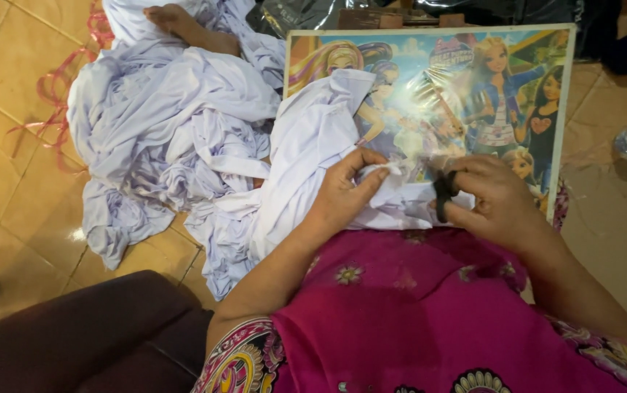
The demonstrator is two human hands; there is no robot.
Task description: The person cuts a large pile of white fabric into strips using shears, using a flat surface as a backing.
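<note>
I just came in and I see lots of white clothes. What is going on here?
A person sitting on the floor is working on a white garment spread over a picture board on their lap. The left hand pinches a fold of the cloth, and the right hand holds a small black tool against it. A pile of white clothes lies on the tiled floor to the left, with someone's bare foot beside it.

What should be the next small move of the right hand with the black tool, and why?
Probably bring the small black tool in the right hand toward the pinched fold. The left hand already pinches up a bit of the white garment on the picture board, and the tool sits just beside it, apart. What kind of tool it is I cannot tell.
</note>
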